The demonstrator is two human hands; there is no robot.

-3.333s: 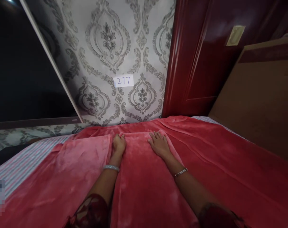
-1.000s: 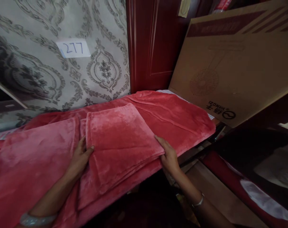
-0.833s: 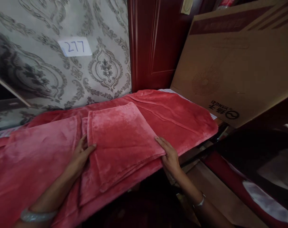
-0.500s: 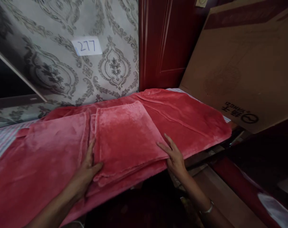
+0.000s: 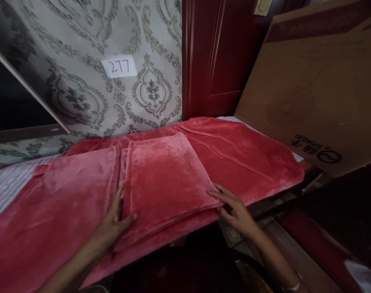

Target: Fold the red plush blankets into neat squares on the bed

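A folded red plush cloth (image 5: 163, 175) lies on a bed covered by a larger red blanket (image 5: 249, 154). My left hand (image 5: 113, 221) grips the folded cloth's near left corner, thumb on top and fingers beneath the edge. My right hand (image 5: 234, 207) holds the near right corner at the bed's edge, fingers spread along the fold. A second folded red piece (image 5: 78, 179) lies just left of the first.
A patterned wall with a paper label "277" (image 5: 119, 66) stands behind the bed. A dark red door (image 5: 216, 57) is beside it. A large cardboard box (image 5: 313, 89) leans over the bed's right end. Striped sheet (image 5: 8, 187) shows at left. Dark floor lies below the edge.
Since 3.3 s ago the cloth has been folded shorter and my hands drew back from its far end to its near corners. Over the last second both hands slid slightly toward me along the edges.
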